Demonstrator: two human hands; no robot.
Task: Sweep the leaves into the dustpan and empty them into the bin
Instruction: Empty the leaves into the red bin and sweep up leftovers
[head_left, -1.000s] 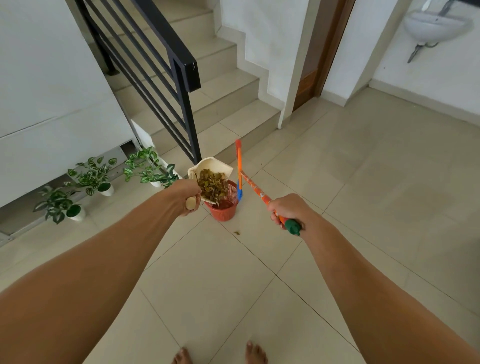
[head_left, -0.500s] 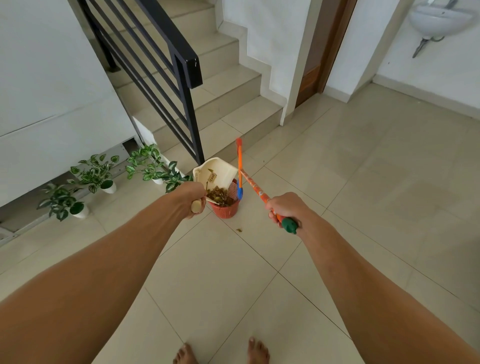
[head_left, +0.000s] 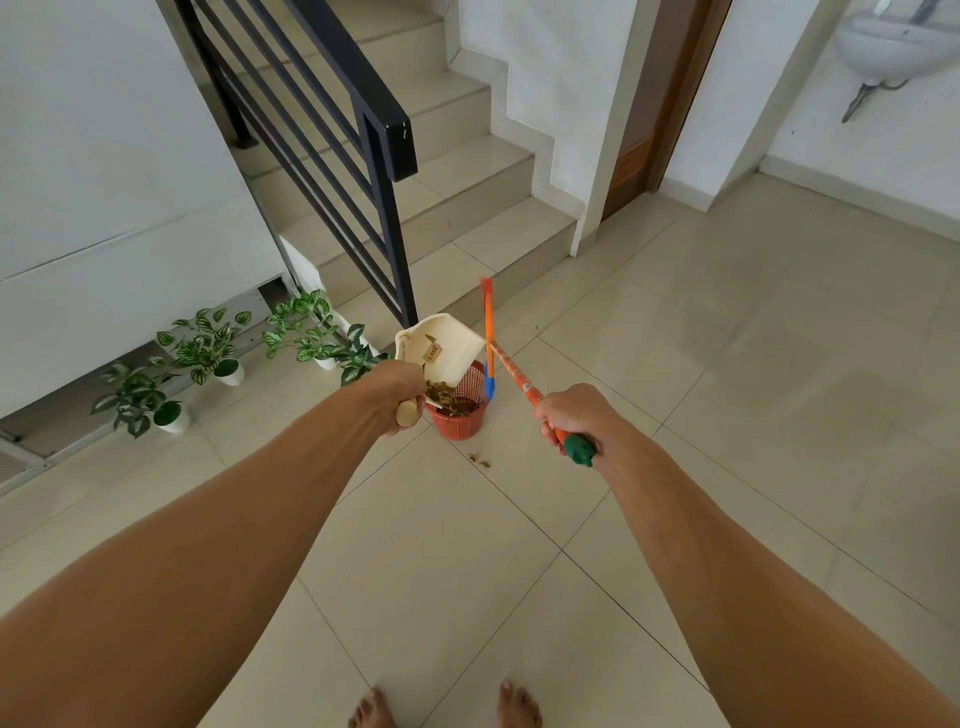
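Note:
My left hand (head_left: 397, 392) grips the handle of a cream dustpan (head_left: 447, 348), which is tipped over a small red mesh bin (head_left: 460, 421). Brown leaves (head_left: 441, 392) slide off the pan's lower edge into the bin, and the pan's upper part is nearly bare. My right hand (head_left: 569, 415) grips the orange broom handle (head_left: 514, 376) just above its green end cap. The broom's orange and blue head (head_left: 488, 338) stands to the right of the bin. A few leaf scraps (head_left: 480, 460) lie on the tiles in front of the bin.
Potted plants (head_left: 208, 345) line the white wall at the left. A black stair railing (head_left: 363, 156) and steps rise behind the bin. A wooden door (head_left: 654, 114) and a wall sink (head_left: 888, 47) are at the far right. Pale floor tiles (head_left: 727, 364) spread around; my bare feet (head_left: 447, 709) show below.
The dustpan has tilted steeper over the bin and most of the leaf pile has slid out of it into the bin. My right hand and the broom have hardly moved.

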